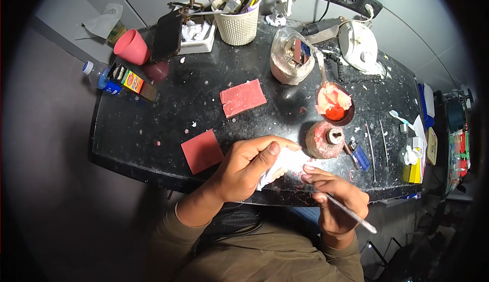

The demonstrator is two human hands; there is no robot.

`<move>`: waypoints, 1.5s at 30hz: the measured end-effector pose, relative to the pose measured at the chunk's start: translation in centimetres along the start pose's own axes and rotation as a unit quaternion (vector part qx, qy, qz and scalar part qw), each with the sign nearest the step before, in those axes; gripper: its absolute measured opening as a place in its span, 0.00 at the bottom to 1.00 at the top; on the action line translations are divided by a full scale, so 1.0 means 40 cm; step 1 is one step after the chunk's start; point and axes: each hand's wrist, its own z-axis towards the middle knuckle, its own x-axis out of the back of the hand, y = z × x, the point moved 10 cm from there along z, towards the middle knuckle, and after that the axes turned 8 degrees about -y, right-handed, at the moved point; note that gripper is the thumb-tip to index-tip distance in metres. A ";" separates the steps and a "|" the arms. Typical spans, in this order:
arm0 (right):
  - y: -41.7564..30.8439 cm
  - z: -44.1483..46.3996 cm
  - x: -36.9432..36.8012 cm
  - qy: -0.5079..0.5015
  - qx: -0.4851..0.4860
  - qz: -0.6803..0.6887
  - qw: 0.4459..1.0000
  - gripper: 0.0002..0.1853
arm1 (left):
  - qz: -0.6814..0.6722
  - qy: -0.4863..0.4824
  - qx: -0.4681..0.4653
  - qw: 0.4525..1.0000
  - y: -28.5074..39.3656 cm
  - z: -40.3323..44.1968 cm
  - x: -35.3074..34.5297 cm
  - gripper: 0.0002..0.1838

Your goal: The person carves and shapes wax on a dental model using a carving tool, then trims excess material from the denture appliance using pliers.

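Note:
My left hand [249, 167] is wrapped round a bright white piece [272, 172], probably a plaster cast; glare hides its detail. Close by on the right, my right hand [341, 198] grips a thin metal carving tool [351, 213], its handle end pointing down and right. The tool's working tip is hidden by the fingers. Just beyond the hands stands a pink-stained spirit burner [321, 142]. Behind it a ladle [348, 116] holds pink wax pieces and red melted wax [334, 112]. A pink wax sheet [202, 151] lies beside my left wrist.
A second wax sheet [243, 99] lies mid-table. A blue lighter [361, 157] and thin metal tools [371, 152] are right of the burner. Farther back are a jar [290, 68], a tool-filled basket [238, 27] and a white device [358, 45]. A pink cup [131, 46] stands back left.

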 end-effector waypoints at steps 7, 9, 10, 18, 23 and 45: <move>-0.013 0.026 -0.050 -0.091 0.053 0.010 0.994 0.12 | -0.187 -0.219 0.152 0.945 -0.078 -0.028 -0.074 0.23; -0.011 0.028 -0.062 -0.126 0.064 0.037 0.989 0.11 | -0.152 -0.236 0.132 0.951 -0.069 -0.024 -0.078 0.22; -0.005 0.027 -0.063 -0.120 0.047 0.047 0.991 0.10 | -0.191 -0.245 0.173 0.935 -0.080 -0.035 -0.090 0.22; -0.015 0.021 -0.087 -0.162 0.064 0.032 0.984 0.11 | -0.186 -0.273 0.190 0.925 -0.080 -0.040 -0.102 0.22; -0.027 0.017 -0.106 -0.181 0.061 -0.009 0.981 0.13 | -0.248 -0.257 0.186 0.915 -0.101 -0.045 -0.104 0.19; -0.036 0.021 -0.100 -0.176 0.027 -0.017 0.984 0.10 | -0.272 -0.303 0.208 0.889 -0.077 -0.053 -0.117 0.20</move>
